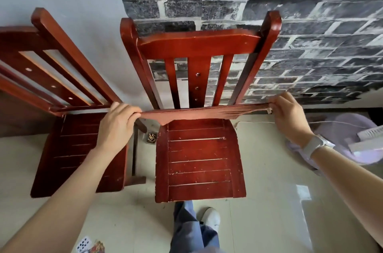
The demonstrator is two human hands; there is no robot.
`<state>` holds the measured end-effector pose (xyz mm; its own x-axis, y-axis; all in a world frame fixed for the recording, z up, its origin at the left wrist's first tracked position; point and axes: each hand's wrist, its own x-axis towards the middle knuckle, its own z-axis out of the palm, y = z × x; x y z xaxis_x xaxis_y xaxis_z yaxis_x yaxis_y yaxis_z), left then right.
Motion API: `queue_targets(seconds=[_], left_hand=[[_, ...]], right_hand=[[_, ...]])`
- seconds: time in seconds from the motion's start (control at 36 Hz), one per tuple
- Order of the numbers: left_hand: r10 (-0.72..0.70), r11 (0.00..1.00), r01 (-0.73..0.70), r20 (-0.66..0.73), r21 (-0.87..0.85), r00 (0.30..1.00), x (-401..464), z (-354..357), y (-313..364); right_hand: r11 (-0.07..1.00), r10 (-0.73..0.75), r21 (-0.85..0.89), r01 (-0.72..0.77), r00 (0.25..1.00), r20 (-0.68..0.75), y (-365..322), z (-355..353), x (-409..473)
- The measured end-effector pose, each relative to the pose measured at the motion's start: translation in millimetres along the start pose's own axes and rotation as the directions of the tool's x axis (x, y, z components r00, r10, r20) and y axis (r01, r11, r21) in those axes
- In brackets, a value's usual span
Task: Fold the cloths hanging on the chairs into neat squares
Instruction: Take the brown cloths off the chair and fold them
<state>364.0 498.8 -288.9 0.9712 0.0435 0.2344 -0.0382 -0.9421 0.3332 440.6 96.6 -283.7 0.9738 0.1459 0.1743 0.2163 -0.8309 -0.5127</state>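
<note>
A reddish-brown cloth (199, 113) is stretched flat and seen nearly edge-on above the back of the seat of the middle red wooden chair (199, 161). My left hand (118, 122) pinches its left end and my right hand (290, 116) pinches its right end, where a small white tag shows. The cloth hangs in the air between my hands, level, with a slight sag in the middle. A second red wooden chair (78, 149) stands to the left; no cloth shows on it.
Both chairs stand against a wall with grey brick-pattern paper (290, 14). A pale purple fan base (348, 141) with a white cable lies on the floor at the right. Playing cards (87, 245) lie at the bottom left. My leg and white shoe (209, 217) stand before the chair.
</note>
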Motion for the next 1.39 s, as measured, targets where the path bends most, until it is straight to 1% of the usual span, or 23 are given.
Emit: queue_targets(seconds=[0.06,0.14,0.22,0.28,0.33,0.39,0.47,0.58,0.64,0.69,0.75,0.83,0.89,0.97,1.06,1.11,1.19,1.33,1.39], left_hand=[[-0.004,1.000,0.005,0.035,-0.004,0.999,-27,12,-1],[-0.019,1.000,0.020,0.114,-0.012,0.993,-73,36,-6],[-0.030,0.999,0.036,0.228,-0.023,0.973,-124,65,-15],[-0.013,0.999,0.030,0.323,-0.045,0.946,-158,87,-22],[-0.019,0.998,0.043,0.417,-0.048,0.909,-190,106,-26],[-0.057,0.997,0.078,0.479,-0.023,0.876,-218,124,-28],[-0.149,0.986,0.161,0.602,0.034,0.785,-246,146,-29],[-0.219,0.967,0.247,0.730,0.071,0.648,-260,168,-28],[-0.243,0.951,0.304,0.752,0.060,0.612,-259,175,-29],[-0.282,0.921,0.389,0.744,0.032,0.606,-255,180,-30],[-0.353,0.872,0.489,0.714,0.018,0.604,-246,181,-29],[-0.419,0.793,0.609,0.718,-0.009,0.556,-228,182,-28],[-0.439,0.726,0.683,0.715,-0.074,0.544,-213,184,-30],[-0.452,0.629,0.755,0.704,-0.184,0.548,-189,188,-32],[-0.490,0.524,0.810,0.684,-0.265,0.541,-166,198,-36],[-0.519,0.471,0.830,0.667,-0.299,0.535,-154,209,-44],[-0.558,0.390,0.852,0.647,-0.348,0.520,-135,226,-55],[-0.577,0.359,0.847,0.621,-0.392,0.531,-107,253,-72],[-0.586,0.373,0.841,0.603,-0.391,0.540,-100,263,-77]], right_hand=[[1.000,0.014,0.003,-0.014,1.000,0.023,8,12,-28],[0.998,0.057,-0.001,-0.057,0.994,0.098,24,35,-75],[0.993,0.116,-0.031,-0.112,0.971,0.209,46,63,-127],[0.987,0.161,-0.047,-0.154,0.941,0.296,59,81,-162],[0.972,0.235,-0.089,-0.217,0.892,0.386,70,98,-193],[0.955,0.296,-0.141,-0.260,0.832,0.469,80,114,-218],[0.927,0.372,-0.185,-0.327,0.735,0.567,90,138,-245],[0.897,0.437,-0.255,-0.362,0.632,0.640,99,158,-265],[0.882,0.464,-0.279,-0.380,0.594,0.657,101,163,-268],[0.871,0.476,-0.261,-0.416,0.589,0.653,102,166,-266],[0.842,0.509,-0.222,-0.492,0.587,0.630,99,168,-259],[0.774,0.564,-0.158,-0.613,0.554,0.613,91,168,-239],[0.728,0.590,-0.089,-0.680,0.554,0.588,86,170,-222],[0.650,0.651,0.009,-0.760,0.562,0.511,81,177,-196],[0.641,0.674,0.068,-0.764,0.603,0.427,80,190,-172],[0.651,0.683,0.095,-0.753,0.635,0.362,80,199,-157],[0.658,0.700,0.114,-0.744,0.661,0.272,83,216,-134],[0.683,0.687,0.129,-0.719,0.693,0.222,94,245,-103],[0.688,0.685,0.126,-0.714,0.697,0.209,98,254,-95]])
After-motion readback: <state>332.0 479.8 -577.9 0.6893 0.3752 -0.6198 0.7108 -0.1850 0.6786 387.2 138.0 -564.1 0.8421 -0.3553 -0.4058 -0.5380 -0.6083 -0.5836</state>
